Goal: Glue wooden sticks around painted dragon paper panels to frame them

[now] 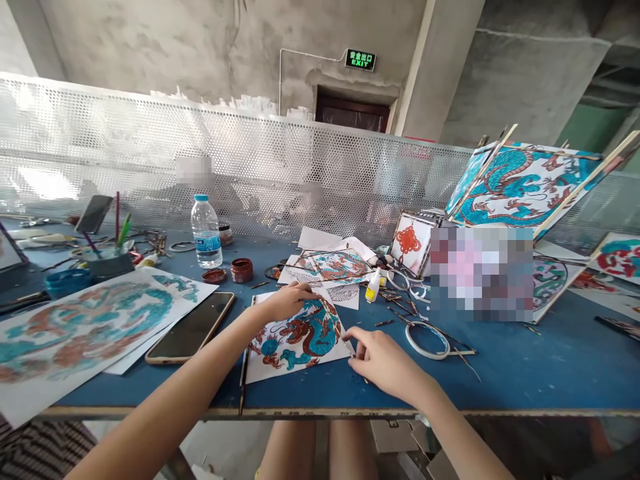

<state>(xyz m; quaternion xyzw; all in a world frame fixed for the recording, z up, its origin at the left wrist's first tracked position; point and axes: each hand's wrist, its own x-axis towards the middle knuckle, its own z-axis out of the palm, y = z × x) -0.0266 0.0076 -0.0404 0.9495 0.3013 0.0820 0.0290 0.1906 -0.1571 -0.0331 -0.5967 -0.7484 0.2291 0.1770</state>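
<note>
A painted dragon sheet (300, 337), blue and red on white paper, lies on the blue table (550, 367) in front of me. My left hand (287, 300) rests on its top edge with the fingers curled down onto the paper. My right hand (380, 360) is at the sheet's right corner, fingers pinched together on a thin stick or the paper's edge; I cannot make out which. A thin brush (244, 373) lies along the sheet's left side.
A phone (193, 328) and a large dragon painting (75, 330) lie at the left. A water bottle (206, 231), paint jars (241, 269), a glue bottle (373, 285), a tape ring (427, 339), thin sticks and painted kites (520, 183) stand further back. A perforated screen closes the rear.
</note>
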